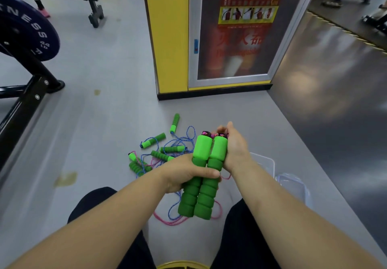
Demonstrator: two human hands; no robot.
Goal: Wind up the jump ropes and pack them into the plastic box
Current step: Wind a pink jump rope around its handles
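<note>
Jump rope handles [204, 176] gripped together by left hand [184, 173], right hand [235, 146] pinching their tops; remaining ropes [160, 155] lie loose, plastic box [267, 162] apparently unfilled.

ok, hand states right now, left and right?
Left hand: grips the two green handles around their middle.
Right hand: curled round the handles' top ends.

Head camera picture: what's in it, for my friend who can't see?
The left hand grips two green jump rope handles together; the right hand holds their top ends. More handles and tangled ropes lie on the floor near a clear plastic box.
</note>
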